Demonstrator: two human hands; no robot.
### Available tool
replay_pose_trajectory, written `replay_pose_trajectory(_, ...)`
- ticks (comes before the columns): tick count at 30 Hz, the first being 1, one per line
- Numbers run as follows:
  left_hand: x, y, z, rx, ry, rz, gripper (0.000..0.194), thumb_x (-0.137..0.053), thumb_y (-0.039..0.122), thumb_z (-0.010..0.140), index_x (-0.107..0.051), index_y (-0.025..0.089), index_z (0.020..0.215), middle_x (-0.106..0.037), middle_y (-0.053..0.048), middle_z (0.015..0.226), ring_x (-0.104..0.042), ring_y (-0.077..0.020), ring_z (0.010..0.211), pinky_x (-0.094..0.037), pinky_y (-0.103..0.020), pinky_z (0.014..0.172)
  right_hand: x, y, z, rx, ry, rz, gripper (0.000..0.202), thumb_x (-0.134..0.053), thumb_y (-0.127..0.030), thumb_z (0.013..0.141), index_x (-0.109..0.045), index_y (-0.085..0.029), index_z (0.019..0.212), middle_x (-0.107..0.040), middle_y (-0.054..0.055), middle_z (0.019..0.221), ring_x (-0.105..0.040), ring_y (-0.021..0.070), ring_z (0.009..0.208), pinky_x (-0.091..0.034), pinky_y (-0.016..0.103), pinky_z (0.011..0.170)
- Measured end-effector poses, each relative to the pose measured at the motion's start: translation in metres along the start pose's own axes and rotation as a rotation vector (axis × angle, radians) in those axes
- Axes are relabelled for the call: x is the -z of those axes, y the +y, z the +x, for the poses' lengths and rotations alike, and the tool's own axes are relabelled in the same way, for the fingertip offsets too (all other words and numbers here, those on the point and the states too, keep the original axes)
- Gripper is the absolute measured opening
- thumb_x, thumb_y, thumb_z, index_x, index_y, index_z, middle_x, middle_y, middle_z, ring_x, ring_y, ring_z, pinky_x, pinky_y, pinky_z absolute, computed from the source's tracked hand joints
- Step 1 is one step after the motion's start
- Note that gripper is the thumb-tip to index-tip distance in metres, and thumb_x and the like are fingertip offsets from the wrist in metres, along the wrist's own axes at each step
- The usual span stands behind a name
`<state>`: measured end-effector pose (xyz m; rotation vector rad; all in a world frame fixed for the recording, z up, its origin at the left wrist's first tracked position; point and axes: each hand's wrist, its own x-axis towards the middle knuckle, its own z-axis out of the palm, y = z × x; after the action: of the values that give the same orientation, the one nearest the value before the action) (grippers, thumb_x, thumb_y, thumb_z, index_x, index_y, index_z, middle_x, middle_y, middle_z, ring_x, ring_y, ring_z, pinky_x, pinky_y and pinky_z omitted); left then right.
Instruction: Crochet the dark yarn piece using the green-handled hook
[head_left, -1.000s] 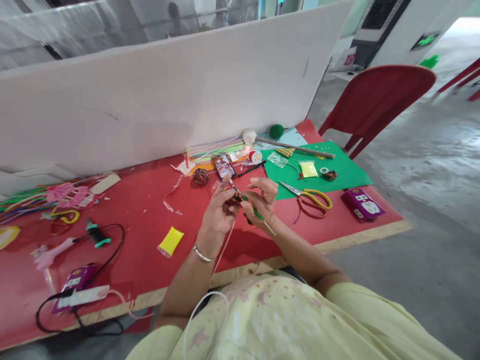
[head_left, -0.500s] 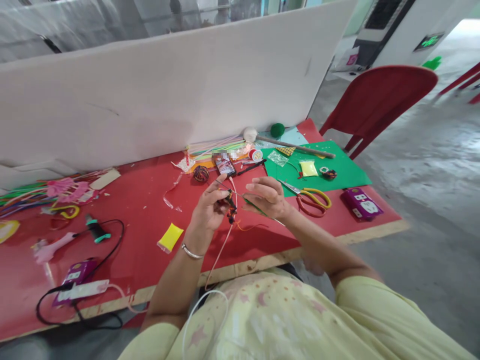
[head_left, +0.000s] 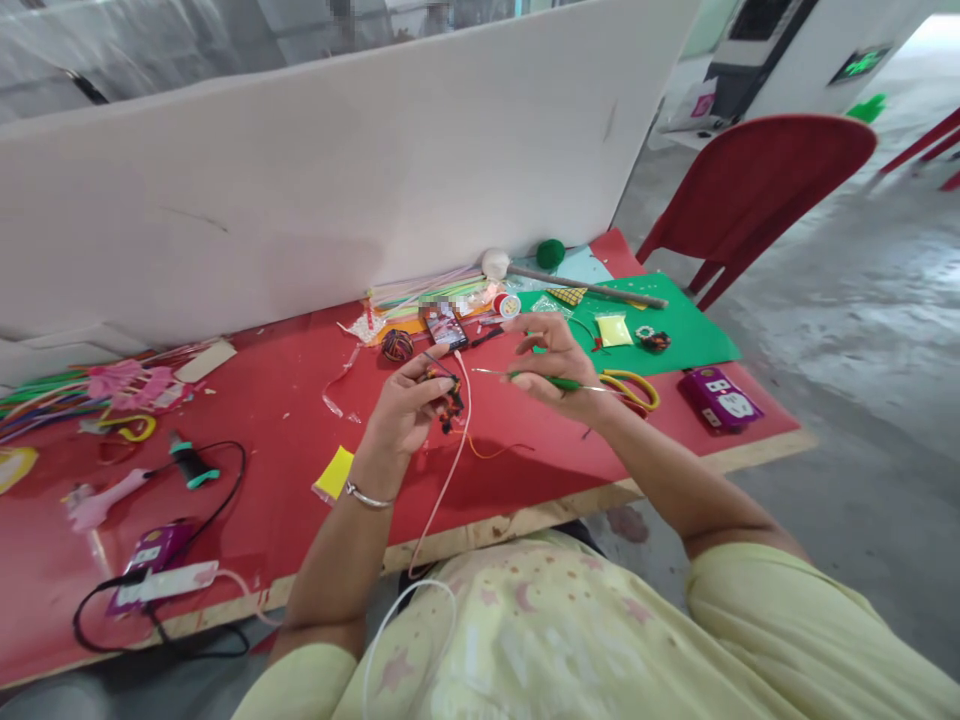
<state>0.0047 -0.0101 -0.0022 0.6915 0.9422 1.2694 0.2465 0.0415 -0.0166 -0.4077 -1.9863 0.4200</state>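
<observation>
My left hand (head_left: 397, 412) pinches a small crocheted piece (head_left: 451, 402) of dark yarn with orange and red flecks. A loose orange strand (head_left: 491, 455) trails from it over the red table. In my right hand (head_left: 556, 355) is a crochet hook (head_left: 566, 383) with a green handle, its thin metal tip pointing left towards the piece. A gap separates the hook tip from the crocheted piece. Behind my left hand lies a ball of dark multicoloured yarn (head_left: 396, 346), beside a phone (head_left: 448, 330) with a pink cable. My right hand partly hides the yellow-and-red-handled scissors (head_left: 634, 388).
A green sheet (head_left: 697, 340) at the right carries a yellow packet (head_left: 614, 330) and a small dark yarn piece (head_left: 657, 342). Near the right end stands a purple power socket (head_left: 716, 400). A glue gun (head_left: 109, 497) and cables lie left. A white partition (head_left: 300, 200) rises behind the table.
My right hand has drawn the crochet hook away to the right and turned, so the hook now lies nearly level. My left hand has shifted slightly left with the crocheted piece.
</observation>
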Motion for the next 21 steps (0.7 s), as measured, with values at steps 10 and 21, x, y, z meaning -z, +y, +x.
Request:
replay_pose_trajectory(10, -0.003, -0.003, 0.005, -0.045, 0.035, -0.046, 0.051, -0.087, 0.013, 0.059, -0.077, 0.019, 0.109, -0.072, 0.002, 0.070, -0.058, -0.0050, 0.049, -0.044, -0.016, 0.046, -0.035, -0.006, -0.011, -0.115, 0.111, 0.055, 0.021, -0.061, -0.037, 0.097, -0.077, -0.024, 0.094, -0.054, 0.010, 0.133, -0.058, 0.0256, 0.121, -0.059, 0.042, 0.090)
replay_pose_trajectory(21, -0.003, -0.004, 0.003, -0.026, 0.028, -0.075, 0.049, -0.087, 0.013, 0.059, -0.077, 0.018, 0.107, -0.072, 0.002, 0.070, -0.059, -0.0052, 0.051, -0.042, -0.015, 0.044, -0.043, -0.006, -0.011, -0.187, 0.148, 0.073, 0.019, -0.063, -0.038, 0.095, -0.077, -0.025, 0.092, -0.057, 0.010, 0.132, -0.062, 0.0233, 0.108, -0.059, 0.042, 0.087)
